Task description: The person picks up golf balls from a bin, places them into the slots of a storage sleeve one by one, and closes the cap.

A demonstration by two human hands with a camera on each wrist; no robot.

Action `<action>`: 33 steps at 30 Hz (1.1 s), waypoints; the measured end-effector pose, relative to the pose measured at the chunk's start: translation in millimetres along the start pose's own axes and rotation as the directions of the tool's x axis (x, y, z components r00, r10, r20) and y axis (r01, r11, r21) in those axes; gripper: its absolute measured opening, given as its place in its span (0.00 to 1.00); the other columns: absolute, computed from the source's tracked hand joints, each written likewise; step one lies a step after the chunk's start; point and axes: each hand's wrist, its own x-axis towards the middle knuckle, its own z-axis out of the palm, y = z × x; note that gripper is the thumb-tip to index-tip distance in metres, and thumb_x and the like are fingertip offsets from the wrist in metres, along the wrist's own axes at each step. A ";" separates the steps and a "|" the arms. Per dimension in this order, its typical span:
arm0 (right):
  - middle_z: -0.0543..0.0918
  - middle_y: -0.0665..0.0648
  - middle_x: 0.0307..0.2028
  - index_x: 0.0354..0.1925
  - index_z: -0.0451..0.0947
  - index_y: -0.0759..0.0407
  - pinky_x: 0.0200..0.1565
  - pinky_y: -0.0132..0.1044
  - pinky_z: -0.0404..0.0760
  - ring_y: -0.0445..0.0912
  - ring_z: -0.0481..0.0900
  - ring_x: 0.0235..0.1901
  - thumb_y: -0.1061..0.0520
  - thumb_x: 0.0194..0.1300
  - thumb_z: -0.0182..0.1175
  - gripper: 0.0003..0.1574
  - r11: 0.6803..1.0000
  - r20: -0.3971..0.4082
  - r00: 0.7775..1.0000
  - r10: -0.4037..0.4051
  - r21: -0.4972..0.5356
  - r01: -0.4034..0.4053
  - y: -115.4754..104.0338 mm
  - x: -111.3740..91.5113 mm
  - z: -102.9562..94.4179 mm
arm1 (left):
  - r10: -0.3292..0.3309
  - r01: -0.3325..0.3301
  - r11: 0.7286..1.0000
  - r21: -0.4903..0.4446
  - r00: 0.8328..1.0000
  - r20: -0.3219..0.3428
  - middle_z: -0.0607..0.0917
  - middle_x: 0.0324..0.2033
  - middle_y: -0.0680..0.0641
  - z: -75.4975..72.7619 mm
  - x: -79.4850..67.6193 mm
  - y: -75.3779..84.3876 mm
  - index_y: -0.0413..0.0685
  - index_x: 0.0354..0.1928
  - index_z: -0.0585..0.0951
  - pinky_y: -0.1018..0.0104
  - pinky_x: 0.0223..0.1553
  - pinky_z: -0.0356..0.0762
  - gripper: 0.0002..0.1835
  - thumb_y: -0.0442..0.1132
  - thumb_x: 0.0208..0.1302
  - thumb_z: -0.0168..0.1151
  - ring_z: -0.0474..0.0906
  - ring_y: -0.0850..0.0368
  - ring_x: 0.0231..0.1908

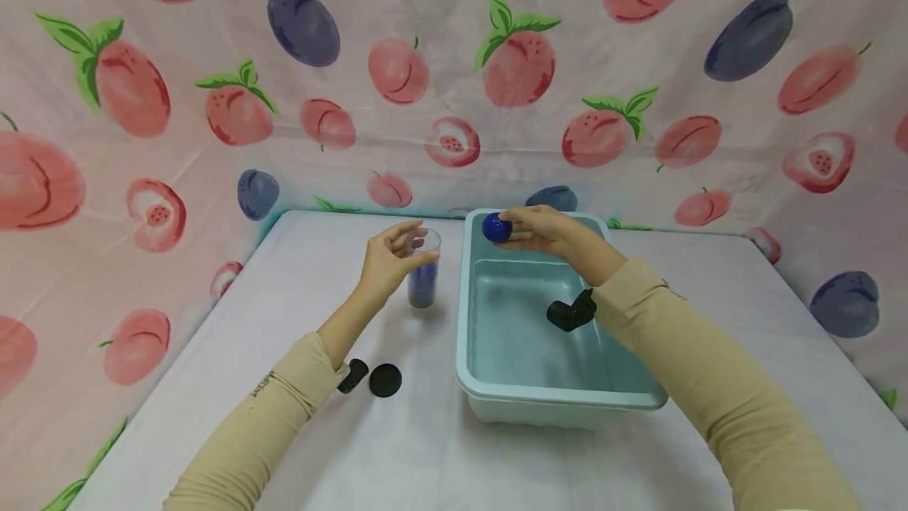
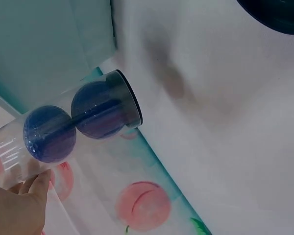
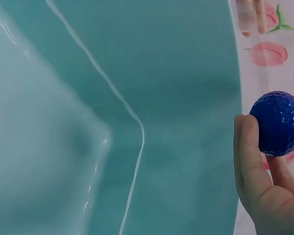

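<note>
A clear plastic tube (image 1: pixel 423 278) with a dark base holds two blue balls (image 2: pixel 50 133), stacked in its lower part. My left hand (image 1: pixel 385 262) grips it near its open top, thumb on one side and fingers on the other. Between the fingertips of my right hand (image 1: pixel 542 231) is a dimpled blue golf ball (image 3: pixel 279 123). In the head view that ball is over the far left part of a light teal plastic basin (image 1: pixel 464 322), to the right of the tube and apart from it.
A round black lid (image 1: pixel 385 380) lies on the white table (image 1: pixel 426 456), near the left forearm. The black wrist camera mounts show at the left cuff (image 1: pixel 353 376) and right cuff (image 1: pixel 573 311). Behind the table hangs a fruit-print cloth (image 1: pixel 454 61).
</note>
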 end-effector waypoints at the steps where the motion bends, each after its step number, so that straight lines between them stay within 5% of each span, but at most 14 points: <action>1: 0.50 0.69 0.72 0.73 0.42 0.65 0.59 0.43 0.70 0.59 0.58 0.69 0.61 0.70 0.45 0.38 1.000 0.008 1.000 -0.006 0.001 0.005 -0.3 -0.8 0.9 | -0.001 0.001 1.000 -0.004 1.000 -0.001 0.79 0.55 0.38 0.0 -0.3 0.1 0.44 0.58 0.75 0.56 0.61 0.71 0.29 0.33 0.52 0.71 0.74 0.44 0.58; 21: 0.50 0.69 0.71 0.71 0.46 0.68 0.66 0.48 0.62 0.60 0.58 0.69 0.61 0.71 0.45 0.35 0.999 0.092 0.994 -0.051 0.020 0.050 -4.1 -3.7 26.9 | 0.027 -0.027 1.000 -0.005 1.000 0.008 0.79 0.56 0.41 1.2 -1.1 -2.3 0.43 0.57 0.76 0.58 0.63 0.68 0.28 0.31 0.51 0.71 0.76 0.48 0.57; 33: 0.55 0.69 0.69 0.71 0.48 0.67 0.64 0.46 0.67 0.60 0.62 0.67 0.59 0.71 0.49 0.37 0.998 0.110 0.992 -0.061 -0.001 0.062 -9.4 -1.2 45.7 | 0.033 -0.033 0.999 -0.035 0.999 0.008 0.80 0.55 0.41 2.3 0.8 -2.1 0.43 0.57 0.77 0.56 0.58 0.74 0.28 0.31 0.51 0.71 0.77 0.48 0.55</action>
